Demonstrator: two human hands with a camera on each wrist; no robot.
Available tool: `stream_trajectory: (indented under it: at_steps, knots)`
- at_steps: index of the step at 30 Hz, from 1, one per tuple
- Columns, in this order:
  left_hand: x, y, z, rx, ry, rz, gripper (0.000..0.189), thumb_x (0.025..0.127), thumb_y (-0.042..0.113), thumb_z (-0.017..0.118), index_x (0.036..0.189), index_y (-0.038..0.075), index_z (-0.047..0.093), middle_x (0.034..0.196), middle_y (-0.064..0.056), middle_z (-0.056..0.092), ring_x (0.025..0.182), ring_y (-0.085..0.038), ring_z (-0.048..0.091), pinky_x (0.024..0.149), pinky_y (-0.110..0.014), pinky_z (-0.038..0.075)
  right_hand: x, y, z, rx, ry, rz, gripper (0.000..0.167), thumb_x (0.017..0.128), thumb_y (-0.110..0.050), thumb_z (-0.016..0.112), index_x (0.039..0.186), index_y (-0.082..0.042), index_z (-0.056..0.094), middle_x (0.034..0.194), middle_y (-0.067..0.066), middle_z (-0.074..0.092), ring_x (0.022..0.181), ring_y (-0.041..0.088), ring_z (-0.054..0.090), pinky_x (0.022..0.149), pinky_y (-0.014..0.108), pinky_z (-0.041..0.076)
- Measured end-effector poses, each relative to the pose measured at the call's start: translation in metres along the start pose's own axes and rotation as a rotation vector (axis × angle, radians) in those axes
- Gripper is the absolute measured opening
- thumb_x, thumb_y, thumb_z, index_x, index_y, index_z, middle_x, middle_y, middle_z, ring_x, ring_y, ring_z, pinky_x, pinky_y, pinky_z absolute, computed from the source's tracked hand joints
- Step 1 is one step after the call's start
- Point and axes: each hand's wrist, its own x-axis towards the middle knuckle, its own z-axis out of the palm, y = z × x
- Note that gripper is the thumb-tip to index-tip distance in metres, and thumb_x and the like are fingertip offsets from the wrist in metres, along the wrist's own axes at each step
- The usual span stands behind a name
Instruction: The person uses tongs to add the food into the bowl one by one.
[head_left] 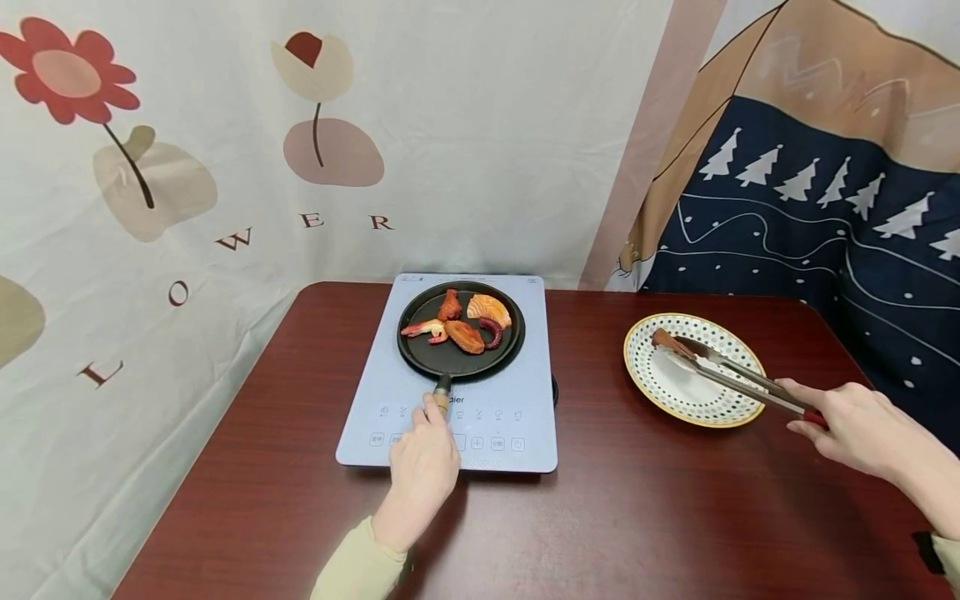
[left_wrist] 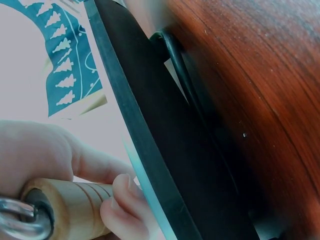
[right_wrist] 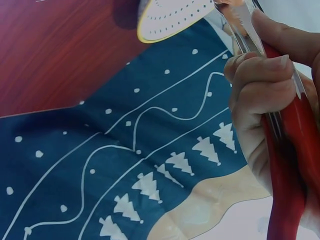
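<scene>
My left hand grips the handle of a black frying pan on the cooktop. The handle's light wooden end shows between thumb and fingers in the left wrist view. In the pan lie a shrimp, a drumstick, a chicken wing, an octopus tentacle and an orange salmon-like slice. My right hand holds metal tongs by their red handles. Between the tong tips is a reddish-brown food piece, over a dotted plate.
A pale induction cooktop stands under the pan, with a black cord at its side. All this is on a dark red-brown table. Printed curtains hang right behind the table and along its sides.
</scene>
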Motion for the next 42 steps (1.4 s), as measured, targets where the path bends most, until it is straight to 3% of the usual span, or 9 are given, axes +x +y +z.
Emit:
stream_trajectory:
  at_steps: [8,31,36,42]
  knots:
    - [0.000,0.001,-0.001,-0.001,-0.003,-0.001,0.049,0.088,0.012,0.061,0.127,-0.013,0.046,0.091,-0.024,0.060,0.051,-0.033,0.058,0.043,-0.042,0.046,0.016,-0.014,-0.009,0.032,0.063,-0.066,0.046,0.070,-0.015,0.079,0.111,0.003,0.065,0.053,-0.011,0.028,0.050,0.000,0.022,0.045,0.020,0.021]
    - [0.000,-0.001,0.001,-0.002,0.024,0.007,0.049,0.086,0.011,0.062,0.126,-0.013,0.048,0.089,-0.024,0.060,0.049,-0.032,0.058,0.041,-0.040,0.045,0.079,-0.079,-0.038,0.153,-0.012,-0.205,0.045,0.077,-0.012,0.074,0.120,-0.007,0.062,0.053,-0.009,0.036,0.048,0.003,0.030,0.046,0.019,0.028]
    - [0.000,-0.001,0.001,0.001,0.028,0.008,0.049,0.086,0.011,0.062,0.126,-0.013,0.048,0.089,-0.023,0.061,0.049,-0.032,0.058,0.041,-0.041,0.046,0.092,-0.093,-0.037,0.182,0.034,-0.279,0.043,0.077,-0.010,0.075,0.118,-0.007,0.064,0.053,-0.010,0.048,0.046,0.001,0.031,0.046,0.018,0.030]
    - [0.000,0.000,0.001,-0.001,0.019,0.003,0.049,0.087,0.012,0.062,0.126,-0.013,0.047,0.090,-0.023,0.060,0.049,-0.032,0.058,0.041,-0.041,0.046,0.106,-0.111,-0.035,0.212,0.033,-0.328,0.039,0.079,-0.010,0.073,0.117,-0.004,0.065,0.070,-0.001,0.067,0.050,0.001,0.043,0.049,0.019,0.039]
